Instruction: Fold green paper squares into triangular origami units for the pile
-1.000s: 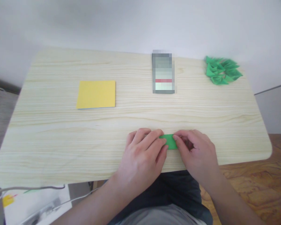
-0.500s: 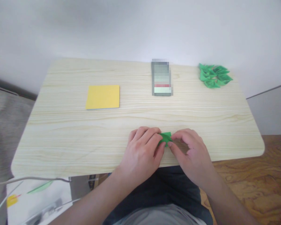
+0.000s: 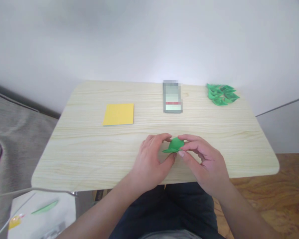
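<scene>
A small folded green paper piece (image 3: 175,145) is pinched between both hands just above the near middle of the light wooden table (image 3: 89,156). My left hand (image 3: 151,161) grips its left end with thumb and curled fingers. My right hand (image 3: 204,159) pinches its right end from above and below. The paper is bent upward in the middle.
A yellow sticky-note pad (image 3: 119,114) lies at the table's left middle. A phone (image 3: 172,97) lies flat at the far middle. A heap of several folded green paper pieces (image 3: 221,94) sits at the far right corner. White papers and a cable (image 3: 30,192) are on the floor at left.
The green paper went from lying flat under my fingers to being lifted and bent between both hands. The camera pulled back, so the table looks smaller and lower.
</scene>
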`<state>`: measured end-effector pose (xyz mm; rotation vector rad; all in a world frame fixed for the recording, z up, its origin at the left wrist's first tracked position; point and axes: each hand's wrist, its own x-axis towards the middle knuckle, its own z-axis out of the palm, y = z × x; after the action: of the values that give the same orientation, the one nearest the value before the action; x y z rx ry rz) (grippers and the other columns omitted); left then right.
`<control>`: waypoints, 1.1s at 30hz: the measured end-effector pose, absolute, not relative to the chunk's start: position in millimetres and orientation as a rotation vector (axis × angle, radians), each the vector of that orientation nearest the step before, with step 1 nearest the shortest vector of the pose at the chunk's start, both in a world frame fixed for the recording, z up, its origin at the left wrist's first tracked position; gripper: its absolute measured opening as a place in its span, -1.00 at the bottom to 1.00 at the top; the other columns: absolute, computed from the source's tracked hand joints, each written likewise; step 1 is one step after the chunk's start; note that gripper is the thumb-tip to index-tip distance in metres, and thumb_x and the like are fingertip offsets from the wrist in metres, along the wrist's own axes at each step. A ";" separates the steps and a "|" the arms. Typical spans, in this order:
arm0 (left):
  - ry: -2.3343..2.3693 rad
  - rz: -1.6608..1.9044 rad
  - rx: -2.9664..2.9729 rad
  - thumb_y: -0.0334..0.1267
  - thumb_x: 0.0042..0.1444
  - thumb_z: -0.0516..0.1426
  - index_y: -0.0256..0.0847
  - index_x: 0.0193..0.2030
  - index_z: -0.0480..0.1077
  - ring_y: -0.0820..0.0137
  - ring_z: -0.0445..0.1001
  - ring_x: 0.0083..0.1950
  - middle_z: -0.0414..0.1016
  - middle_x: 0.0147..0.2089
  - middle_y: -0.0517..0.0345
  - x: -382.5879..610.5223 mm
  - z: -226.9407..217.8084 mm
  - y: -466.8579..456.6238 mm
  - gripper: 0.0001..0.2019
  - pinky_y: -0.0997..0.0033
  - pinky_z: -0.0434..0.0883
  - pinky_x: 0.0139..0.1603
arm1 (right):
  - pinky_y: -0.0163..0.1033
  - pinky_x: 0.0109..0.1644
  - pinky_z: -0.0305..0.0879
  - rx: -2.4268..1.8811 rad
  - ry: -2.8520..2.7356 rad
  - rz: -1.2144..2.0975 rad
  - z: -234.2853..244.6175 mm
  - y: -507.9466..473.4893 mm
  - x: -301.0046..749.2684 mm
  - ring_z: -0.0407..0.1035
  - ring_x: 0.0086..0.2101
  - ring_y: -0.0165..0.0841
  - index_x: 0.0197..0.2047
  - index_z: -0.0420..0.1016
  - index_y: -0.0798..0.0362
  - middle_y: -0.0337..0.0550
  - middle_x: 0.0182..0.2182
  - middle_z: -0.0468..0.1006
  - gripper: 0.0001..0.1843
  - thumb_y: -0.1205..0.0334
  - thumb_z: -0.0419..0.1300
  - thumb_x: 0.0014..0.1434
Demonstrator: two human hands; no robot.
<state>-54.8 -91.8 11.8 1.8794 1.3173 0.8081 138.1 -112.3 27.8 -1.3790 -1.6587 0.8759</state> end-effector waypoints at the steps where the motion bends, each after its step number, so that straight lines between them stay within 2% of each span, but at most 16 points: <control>1: 1.292 0.826 1.844 -0.30 0.18 0.27 -0.09 0.25 0.33 0.22 0.46 0.19 0.52 0.17 0.04 -57.1 17.4 -86.2 -0.51 0.07 0.38 0.25 | -0.01 0.24 0.40 -1.344 -1.702 0.848 33.2 -106.7 138.7 0.47 0.12 -0.23 -0.11 0.57 -0.06 -0.12 0.09 0.58 -0.90 0.29 0.27 0.31; 6: 0.984 0.844 1.756 -0.25 0.11 0.34 0.02 0.38 0.27 0.18 0.46 0.25 0.47 0.28 -0.02 -77.5 66.9 -39.4 -0.31 0.09 0.43 0.25 | -0.09 0.10 0.45 -1.148 -1.867 0.750 77.9 -67.5 146.4 0.54 -0.06 -0.27 -0.10 0.56 -0.07 -0.18 -0.09 0.66 -0.86 0.34 0.26 0.29; 8: 0.841 0.809 1.683 -0.15 0.13 0.34 0.02 0.36 0.33 0.12 0.45 0.27 0.46 0.31 -0.05 -84.0 90.1 -14.1 -0.35 0.10 0.47 0.19 | -0.10 0.01 0.48 -1.070 -1.872 0.747 99.5 -50.2 149.7 0.55 -0.13 -0.27 -0.13 0.55 -0.07 -0.19 -0.15 0.66 -0.88 0.34 0.26 0.29; 10: 0.724 0.781 1.563 0.00 0.29 0.17 -0.12 0.20 0.48 0.12 0.53 0.15 0.57 0.12 -0.10 -84.4 110.3 10.4 -0.58 0.16 0.52 0.03 | -0.09 -0.05 0.49 -0.998 -1.881 0.751 119.3 -33.3 152.0 0.54 -0.19 -0.26 -0.16 0.54 -0.06 -0.19 -0.20 0.65 -0.90 0.33 0.25 0.28; 11: 0.718 0.788 1.522 0.03 0.34 0.11 -0.18 0.07 0.54 0.17 0.57 0.03 0.61 -0.02 -0.09 -82.1 118.9 21.0 -0.61 0.22 0.53 -0.08 | -0.09 -0.07 0.49 -0.967 -1.894 0.747 128.0 -25.1 152.5 0.54 -0.21 -0.26 -0.18 0.54 -0.06 -0.19 -0.23 0.65 -0.91 0.33 0.25 0.27; 14: 0.751 0.922 1.485 -0.13 0.23 0.26 -0.26 -0.24 0.53 0.39 0.49 -0.30 0.54 -0.33 0.11 -68.8 140.2 43.4 -0.80 0.40 0.43 -0.27 | -0.08 -0.11 0.49 -0.888 -1.925 0.676 148.9 -1.5 151.2 0.52 -0.24 -0.25 -0.22 0.53 -0.06 -0.19 -0.27 0.62 -0.91 0.34 0.27 0.24; 17: 0.770 1.066 1.487 -0.16 0.23 0.27 -0.22 -0.24 0.52 0.46 0.40 -0.37 0.50 -0.37 0.18 -57.5 156.2 52.8 -0.84 0.46 0.33 -0.38 | -0.03 -0.01 0.48 -0.875 -1.857 0.517 162.7 18.3 146.1 0.51 -0.13 -0.22 -0.23 0.55 -0.06 -0.13 -0.16 0.59 -0.93 0.32 0.30 0.23; 20: 0.820 1.234 1.559 -0.16 0.25 0.27 -0.19 -0.19 0.54 0.42 0.43 -0.32 0.52 -0.32 0.15 -54.4 165.3 56.4 -0.85 0.42 0.38 -0.32 | -0.03 0.03 0.47 -0.902 -1.745 0.486 168.9 32.1 140.6 0.49 -0.03 -0.19 -0.20 0.56 -0.05 -0.08 -0.04 0.58 -0.97 0.27 0.30 0.27; 26: 0.816 1.278 1.676 -0.18 0.31 0.21 -0.16 -0.19 0.55 0.36 0.43 -0.22 0.52 -0.29 0.11 -56.6 167.3 57.3 -0.87 0.33 0.42 -0.21 | -0.16 -0.21 0.47 -0.949 -1.612 0.586 165.4 39.9 136.3 0.53 -0.27 -0.27 -0.18 0.58 -0.06 -0.18 -0.29 0.64 -0.97 0.23 0.32 0.29; 33: 0.799 1.268 1.762 -0.25 0.32 0.18 -0.15 -0.18 0.53 0.37 0.43 -0.23 0.51 -0.30 0.15 -59.0 171.4 55.5 -0.91 0.31 0.43 -0.11 | -0.13 -0.20 0.49 -0.942 -1.587 0.555 166.6 39.0 133.2 0.55 -0.27 -0.26 -0.16 0.60 -0.11 -0.21 -0.26 0.66 -0.87 0.31 0.36 0.23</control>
<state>-59.0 55.5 171.4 1.7615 0.7988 1.2679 133.2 39.0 166.6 -0.9420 -1.5867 0.5552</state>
